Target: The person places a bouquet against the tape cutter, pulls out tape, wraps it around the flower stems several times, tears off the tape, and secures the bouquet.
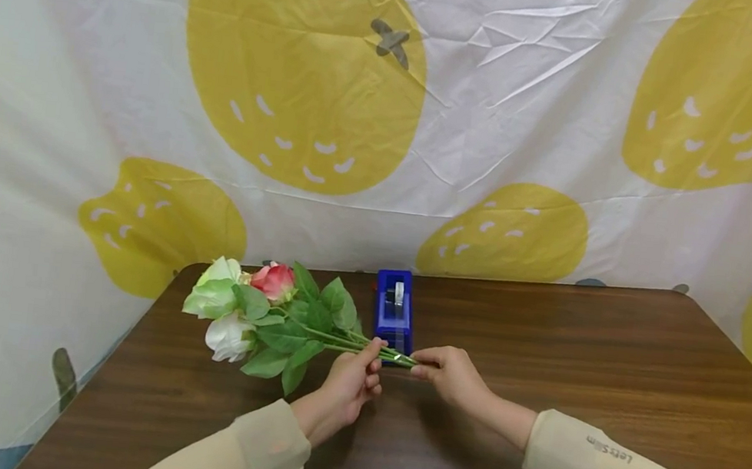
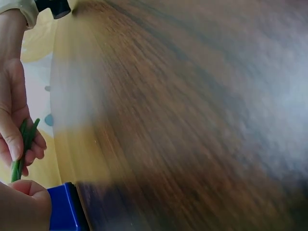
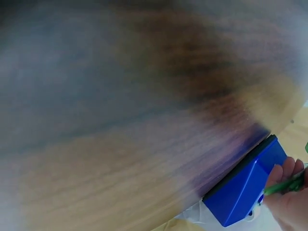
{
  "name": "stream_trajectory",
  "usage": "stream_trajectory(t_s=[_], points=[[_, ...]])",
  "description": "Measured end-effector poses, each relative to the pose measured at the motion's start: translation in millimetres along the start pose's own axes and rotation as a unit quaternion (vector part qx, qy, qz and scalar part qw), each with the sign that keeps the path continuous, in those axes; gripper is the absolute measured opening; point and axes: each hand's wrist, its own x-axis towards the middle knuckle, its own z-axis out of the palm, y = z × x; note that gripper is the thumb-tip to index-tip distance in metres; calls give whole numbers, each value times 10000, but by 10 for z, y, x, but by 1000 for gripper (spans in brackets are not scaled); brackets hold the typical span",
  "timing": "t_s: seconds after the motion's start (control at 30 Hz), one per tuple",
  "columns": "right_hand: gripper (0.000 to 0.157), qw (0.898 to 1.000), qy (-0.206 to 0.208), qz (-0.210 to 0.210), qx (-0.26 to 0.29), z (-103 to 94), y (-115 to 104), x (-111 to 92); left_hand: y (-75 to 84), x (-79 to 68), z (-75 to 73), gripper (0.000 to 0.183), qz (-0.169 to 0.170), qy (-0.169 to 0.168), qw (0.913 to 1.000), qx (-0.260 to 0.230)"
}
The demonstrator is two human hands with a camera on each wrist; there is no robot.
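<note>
A bunch of flowers (image 1: 303, 323), with white, pale green and pink-red blooms and green leaves, lies sideways in the air, blooms to the left. My left hand (image 1: 348, 386) pinches the stems between thumb and fingers. Near their cut ends, my right hand (image 1: 450, 374) holds the stems (image 2: 29, 139) between thumb and fingers. A shiny strip of clear tape (image 1: 398, 356) shows on the stems between the two hands. Just behind them stands a blue tape dispenser (image 1: 394, 306) with a roll in it; the right wrist view shows its blue side (image 3: 245, 187) close to the stems.
The brown wooden table (image 1: 579, 343) spreads to both sides and toward me. Behind it hangs a white cloth (image 1: 486, 123) printed with yellow fruit, reaching down to the table's back edge.
</note>
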Motion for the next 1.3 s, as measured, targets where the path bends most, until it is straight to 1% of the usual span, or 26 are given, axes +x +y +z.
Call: stream_trajectory(t_s=[0.13,0.23,0.37,0.5,0.6,0.67,0.73,0.8,0.93,1.03,1.1,1.17,1.3], points=[[17,9993,-289,95,224,-31,18,31,2,9,-17,26,24,-128,9999,97],[20,9970,-561,268,463,-56,47,72,4,16,-39,27,26,-262,9993,256],[31,9925,-917,503,636,-76,93,136,5,50,-83,35,46,-496,9961,723],[36,9859,-1292,724,773,-81,130,200,-4,106,-143,29,29,-638,9909,1183],[36,9791,-1496,1005,946,-89,149,236,-11,143,-187,26,36,-806,9862,1446],[35,9739,-1582,1178,1127,-94,155,254,-9,163,-216,30,73,-992,9824,1581],[35,9684,-1663,1301,1329,-96,161,270,-1,185,-246,35,134,-1232,9782,1664],[35,9622,-1767,1393,1533,-93,167,286,12,205,-275,37,196,-1399,9743,1754],[33,9512,-1993,1527,1791,-81,174,315,44,258,-324,33,244,-1667,9672,1899],[30,9448,-2038,1599,2008,-66,179,334,61,291,-348,29,193,-1865,9621,1979],[29,9404,-2029,1611,2205,-49,189,349,67,304,-355,27,164,-1954,9602,1987],[28,9391,-2009,1575,2301,-35,200,362,70,310,-356,25,170,-2000,9589,2007],[28,9380,-1977,1554,2386,-14,214,372,74,308,-342,29,220,-1948,9593,2032]])
